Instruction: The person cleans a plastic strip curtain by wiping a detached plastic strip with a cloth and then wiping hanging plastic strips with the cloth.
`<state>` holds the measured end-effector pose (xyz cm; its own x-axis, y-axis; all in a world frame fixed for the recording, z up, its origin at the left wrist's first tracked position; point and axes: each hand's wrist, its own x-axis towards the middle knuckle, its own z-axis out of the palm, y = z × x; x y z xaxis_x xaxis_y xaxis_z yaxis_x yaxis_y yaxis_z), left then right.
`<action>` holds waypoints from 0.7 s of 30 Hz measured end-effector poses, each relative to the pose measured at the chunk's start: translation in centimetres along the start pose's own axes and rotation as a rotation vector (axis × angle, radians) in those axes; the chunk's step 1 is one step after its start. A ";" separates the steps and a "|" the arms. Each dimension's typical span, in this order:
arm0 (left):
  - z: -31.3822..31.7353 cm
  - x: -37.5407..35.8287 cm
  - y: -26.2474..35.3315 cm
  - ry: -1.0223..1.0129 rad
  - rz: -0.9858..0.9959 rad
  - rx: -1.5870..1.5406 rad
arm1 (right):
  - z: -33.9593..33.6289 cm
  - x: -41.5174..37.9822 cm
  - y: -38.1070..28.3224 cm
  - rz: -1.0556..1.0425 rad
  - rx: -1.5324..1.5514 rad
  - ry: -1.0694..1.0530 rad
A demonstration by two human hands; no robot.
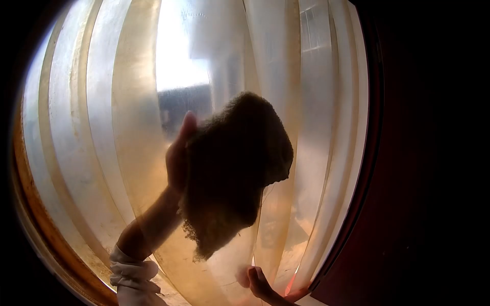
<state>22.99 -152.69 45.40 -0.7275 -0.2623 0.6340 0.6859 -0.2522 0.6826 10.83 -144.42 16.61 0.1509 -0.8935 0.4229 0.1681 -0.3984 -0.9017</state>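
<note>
A dark, fuzzy-edged cloth is spread against the translucent strips of a plastic curtain, mostly in silhouette. My left hand is at the cloth's left edge and holds it; one digit points up beside it, and the cloth hides the other fingers. A pale bunched sleeve covers the left forearm near the lower left. Low in the view, my right hand pinches the edge of a curtain strip, with a blurred fingertip showing through the plastic.
Overlapping strips hang across the view, with bright light behind them. An orange-brown frame edge curves along the left. A dark reddish panel stands at the right. Some red shows near the bottom, beside the right wrist.
</note>
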 end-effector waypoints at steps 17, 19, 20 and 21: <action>1.3 4.3 -4.1 0.196 -0.095 0.106 | -4.1 2.2 1.9 -0.127 -0.066 0.198; -1.9 1.3 -7.6 0.229 -0.271 0.049 | -4.1 1.8 2.8 -0.149 -0.082 0.195; -3.2 -0.4 -9.7 0.311 -0.307 0.090 | -4.2 1.6 3.0 -0.137 -0.075 0.249; -3.4 -2.4 -12.7 0.532 -0.228 0.287 | -4.4 1.8 3.3 -0.130 -0.065 0.298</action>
<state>16.02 -152.05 33.95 -0.6951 -0.6759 0.2450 0.4287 -0.1161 0.8960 7.34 -148.23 13.96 -0.1612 -0.8517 0.4986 0.1031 -0.5169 -0.8498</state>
